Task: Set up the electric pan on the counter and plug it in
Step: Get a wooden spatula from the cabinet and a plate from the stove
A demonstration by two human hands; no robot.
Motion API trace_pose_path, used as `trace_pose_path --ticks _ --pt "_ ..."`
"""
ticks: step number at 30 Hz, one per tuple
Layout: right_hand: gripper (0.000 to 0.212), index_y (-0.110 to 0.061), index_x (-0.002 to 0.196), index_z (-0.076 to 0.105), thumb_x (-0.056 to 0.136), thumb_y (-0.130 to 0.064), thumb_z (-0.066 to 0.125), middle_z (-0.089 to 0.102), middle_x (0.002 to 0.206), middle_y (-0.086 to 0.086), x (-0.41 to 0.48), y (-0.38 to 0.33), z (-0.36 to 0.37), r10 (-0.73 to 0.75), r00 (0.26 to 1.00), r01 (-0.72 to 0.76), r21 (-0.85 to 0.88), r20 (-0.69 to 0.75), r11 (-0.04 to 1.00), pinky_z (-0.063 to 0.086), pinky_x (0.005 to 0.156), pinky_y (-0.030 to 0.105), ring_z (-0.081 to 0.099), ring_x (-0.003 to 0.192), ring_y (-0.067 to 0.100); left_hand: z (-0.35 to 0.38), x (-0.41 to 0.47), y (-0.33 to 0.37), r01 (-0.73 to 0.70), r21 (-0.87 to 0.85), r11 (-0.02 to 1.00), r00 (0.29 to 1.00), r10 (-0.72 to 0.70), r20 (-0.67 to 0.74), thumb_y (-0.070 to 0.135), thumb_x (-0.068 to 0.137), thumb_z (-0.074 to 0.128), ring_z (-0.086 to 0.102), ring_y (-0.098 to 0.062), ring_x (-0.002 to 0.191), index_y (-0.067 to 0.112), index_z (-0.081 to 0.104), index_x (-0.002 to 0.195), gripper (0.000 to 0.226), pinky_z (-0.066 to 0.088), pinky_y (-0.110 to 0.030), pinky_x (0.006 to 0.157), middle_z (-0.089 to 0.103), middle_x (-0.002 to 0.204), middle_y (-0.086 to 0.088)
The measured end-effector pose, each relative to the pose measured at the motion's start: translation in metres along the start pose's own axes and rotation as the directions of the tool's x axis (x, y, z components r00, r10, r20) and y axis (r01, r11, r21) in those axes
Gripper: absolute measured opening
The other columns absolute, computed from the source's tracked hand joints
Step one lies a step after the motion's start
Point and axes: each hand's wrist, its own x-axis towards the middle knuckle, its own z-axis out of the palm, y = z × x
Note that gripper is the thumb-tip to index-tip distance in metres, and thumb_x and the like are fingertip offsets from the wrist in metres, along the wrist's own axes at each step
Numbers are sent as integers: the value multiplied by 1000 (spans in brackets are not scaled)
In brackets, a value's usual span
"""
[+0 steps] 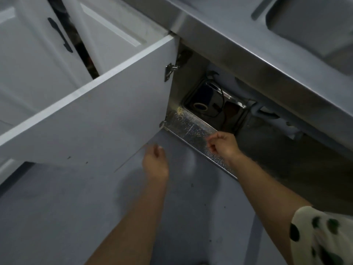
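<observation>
The electric pan (212, 104) lies inside the open lower cabinet, a dark square pan with a shiny metal rim, a glass lid with a round knob and a black cord draped over it. My left hand (155, 161) hovers below the open white cabinet door (107, 111), fingers loosely curled and holding nothing. My right hand (222, 145) hangs over the cabinet's speckled metal threshold (193, 134), just in front of the pan, fingers loosely curled and empty. The steel counter (238, 35) runs above the cabinet.
A sink basin (313, 22) is set into the counter at the upper right. Pale pipes (267, 113) sit in the cabinet to the right of the pan. A shut white door with a black handle (61, 35) stands at the left. Grey floor lies below.
</observation>
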Motion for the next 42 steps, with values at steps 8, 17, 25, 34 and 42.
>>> trace_pose_path --ticks 8,17,25,34,42 --pt "30 -8 68 57 89 9 43 54 62 12 59 81 -38 161 978 -146 117 -134 982 39 36 12 48 31 4 113 6 -12 -142 -43 989 932 148 331 8 95 50 65 -37 81 -1 67 93 20 54 -46 79 67 88 -30" --pt "6 -4 86 51 91 -3 50 50 63 8 158 166 -42 302 931 -271 168 -204 948 37 30 15 46 51 15 207 56 -79 -150 -79 986 911 169 375 20 87 52 63 -40 74 23 57 63 24 53 -57 78 64 79 -30" --pt "22 -9 110 56 96 -22 44 59 84 9 231 217 -15 405 914 -375 307 -39 875 40 52 27 51 65 19 246 94 -126 -200 -81 976 888 216 407 13 93 51 52 -22 65 22 56 62 33 52 -52 72 57 67 -16" --pt "26 -16 84 54 101 -28 38 49 62 -3 235 200 -18 278 959 -253 603 53 757 36 45 21 44 49 9 249 94 -107 -208 -67 976 874 216 436 10 93 49 53 -22 67 19 55 63 32 46 -38 66 63 72 -19" --pt "35 -17 77 49 103 -28 30 44 51 -6 156 144 -49 208 970 -240 642 126 728 25 45 20 34 41 7 228 47 -49 -92 -74 993 874 116 472 -3 87 47 56 -24 69 21 58 62 36 49 -39 69 62 69 -13"
